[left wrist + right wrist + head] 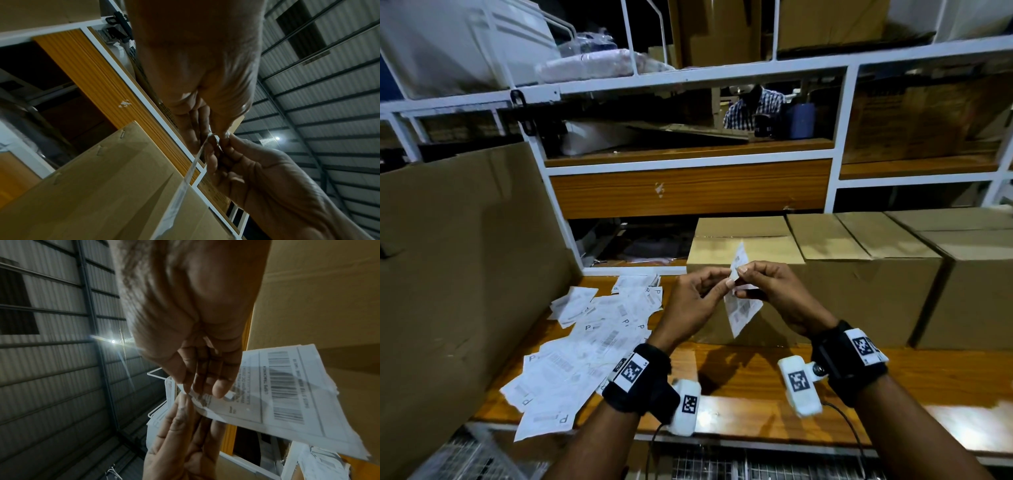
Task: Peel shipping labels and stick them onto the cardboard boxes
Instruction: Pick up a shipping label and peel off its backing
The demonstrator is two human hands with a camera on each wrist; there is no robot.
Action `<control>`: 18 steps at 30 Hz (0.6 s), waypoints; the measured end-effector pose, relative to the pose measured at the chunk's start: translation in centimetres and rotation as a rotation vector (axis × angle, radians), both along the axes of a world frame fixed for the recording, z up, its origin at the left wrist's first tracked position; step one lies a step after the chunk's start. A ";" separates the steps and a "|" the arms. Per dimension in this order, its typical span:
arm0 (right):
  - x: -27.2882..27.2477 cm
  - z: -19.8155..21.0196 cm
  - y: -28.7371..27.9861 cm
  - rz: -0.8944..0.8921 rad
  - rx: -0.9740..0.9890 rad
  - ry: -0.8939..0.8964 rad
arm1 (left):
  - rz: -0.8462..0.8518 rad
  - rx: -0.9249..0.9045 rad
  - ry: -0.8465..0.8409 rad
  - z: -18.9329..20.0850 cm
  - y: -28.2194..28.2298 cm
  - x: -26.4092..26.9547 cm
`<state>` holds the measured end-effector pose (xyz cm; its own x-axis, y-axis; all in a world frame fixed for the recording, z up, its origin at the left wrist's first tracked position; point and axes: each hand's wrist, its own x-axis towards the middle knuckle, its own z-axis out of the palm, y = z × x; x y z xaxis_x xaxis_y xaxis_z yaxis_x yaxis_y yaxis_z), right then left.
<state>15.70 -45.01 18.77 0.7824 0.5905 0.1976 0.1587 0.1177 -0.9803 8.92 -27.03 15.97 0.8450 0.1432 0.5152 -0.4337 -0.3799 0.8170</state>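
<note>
At the far left a large flattened cardboard sheet [458,260] is leaning upright beside the wooden surface [750,383]. Just right of it, a loose pile of shipping labels [589,339] is lying spread over the surface, printed with barcodes and a large "P" (too many overlap to count); judging by its size, most of the work is waiting there.

Next comes the left hand [693,301], raised above the surface, its thumb and fingertips pinching one edge of a single shipping label [741,310]. The right hand [779,296] is meeting it from the other side, its grip likewise clamped on the same corner region, thumb against forefinger. In the right wrist view a small corner of the sheet is curling up under the thumb, so the label seems to be just starting to part from its backing; the peel looks barely begun. The label is hanging in the air between the hands, in front of the nearest cardboard box [746,240], touching neither box nor surface.

Further right, the row of closed cardboard boxes [893,246] is standing along the back of the surface. No label is showing on any top or front face in view, so as far as can be seen none is stuck yet.
</note>
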 end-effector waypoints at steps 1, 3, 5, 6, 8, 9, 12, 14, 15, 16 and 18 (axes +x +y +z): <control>-0.1 0.0 -0.1 0.004 0.007 0.015 | 0.000 0.001 -0.003 0.0 0.0 0.0; -0.1 0.0 -0.1 0.014 0.017 0.036 | 0.017 0.010 -0.001 0.0 0.1 0.0; -0.2 -0.1 -0.1 0.018 0.019 0.044 | 0.022 0.008 0.003 -0.1 0.1 -0.1; -0.3 -0.1 0.0 0.019 0.024 0.047 | 0.019 0.004 0.003 -0.1 0.1 -0.1; -0.3 -0.2 0.0 0.020 0.038 0.054 | 0.012 -0.014 0.011 -0.2 0.1 -0.2; -0.4 -0.2 0.0 0.019 0.043 0.057 | 0.006 -0.029 0.020 -0.2 0.0 -0.3; -0.7 -0.2 -0.1 0.019 0.046 0.062 | -0.031 -0.071 0.054 0.0 0.0 -0.4; -0.7 -0.2 -0.1 0.016 0.045 0.064 | -0.046 -0.077 0.071 0.0 0.0 -0.6; -0.7 -0.3 -0.1 0.014 0.046 0.066 | -0.051 -0.079 0.076 0.0 0.0 -0.7; -0.6 -0.4 -0.1 0.012 0.047 0.067 | -0.059 -0.083 0.076 0.1 0.1 -0.8; -0.6 -0.4 -0.1 0.016 0.043 0.058 | -0.078 -0.092 0.070 0.1 0.1 -0.9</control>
<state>15.14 -45.16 18.34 0.7839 0.5949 0.1775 0.0994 0.1619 -0.9818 8.00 -26.91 16.06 0.8889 0.1192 0.4424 -0.3999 -0.2690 0.8762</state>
